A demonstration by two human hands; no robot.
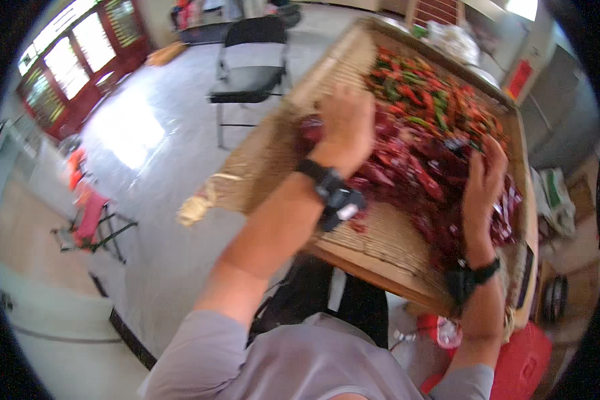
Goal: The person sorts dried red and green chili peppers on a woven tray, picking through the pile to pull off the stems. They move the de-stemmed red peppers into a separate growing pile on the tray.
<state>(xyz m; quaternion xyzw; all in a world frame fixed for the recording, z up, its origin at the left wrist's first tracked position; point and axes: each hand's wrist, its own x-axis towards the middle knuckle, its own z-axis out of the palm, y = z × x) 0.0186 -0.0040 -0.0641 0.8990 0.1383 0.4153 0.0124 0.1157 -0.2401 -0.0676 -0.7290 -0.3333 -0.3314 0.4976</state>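
Note:
A large rectangular woven tray with raised wooden sides (pixel 370 260) lies before me. Dark red dried chili peppers (pixel 410 175) are spread over its middle and right. Smaller orange, red and green chilies (pixel 430 95) fill the far part. My left hand (pixel 347 125) is blurred, back up, over the left edge of the dark red peppers; its fingertips are indistinct. My right hand (pixel 485 185) rests against the peppers near the tray's right side, thumb and fingers slightly apart. Whether either hand grips any peppers is unclear. Both wrists wear black straps with devices.
A black folding chair (pixel 252 82) stands beyond the tray's left side. A small folding stool with a pink cloth (pixel 92 217) is at the left. A red plastic stool or container (pixel 522 360) sits below the right corner. White sacks (pixel 555 200) lie at the right.

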